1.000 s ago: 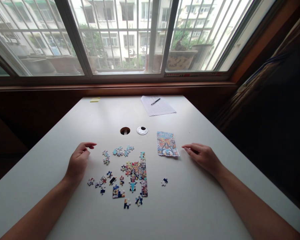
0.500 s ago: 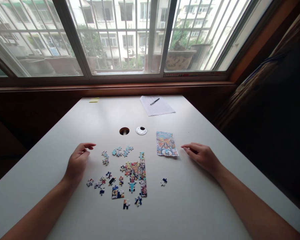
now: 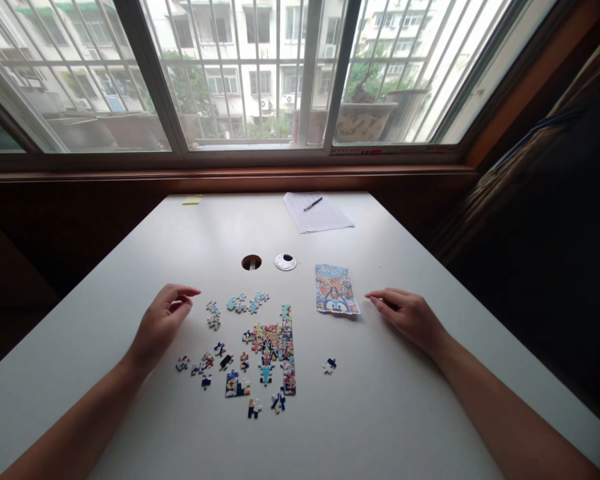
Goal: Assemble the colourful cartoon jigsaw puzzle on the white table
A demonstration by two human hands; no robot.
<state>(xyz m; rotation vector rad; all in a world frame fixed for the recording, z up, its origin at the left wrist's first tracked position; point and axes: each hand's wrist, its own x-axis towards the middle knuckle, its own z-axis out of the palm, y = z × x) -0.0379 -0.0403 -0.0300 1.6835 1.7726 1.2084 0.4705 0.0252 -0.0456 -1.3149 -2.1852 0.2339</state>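
My left hand hovers over or rests on the table left of the loose puzzle pieces, thumb and index finger apart, holding nothing. Nearest to it is a small cluster of joined pieces. My right hand lies on the table with fingers loosely stretched out, just right of a picture card and apart from it. Between the hands is a partly joined jigsaw puzzle with a straight right edge. A dark blue corner section lies below left of it, among several loose pieces.
One loose puzzle piece lies right of the joined part. Beyond are a round cable hole and its metal cover. Paper sheets with a pen lie at the far edge, and a yellow note at far left.
My left hand has shifted slightly right, towards the puzzle pieces, and its thumb has moved a little. My right hand stays nearly still. The whole view has shifted slightly.
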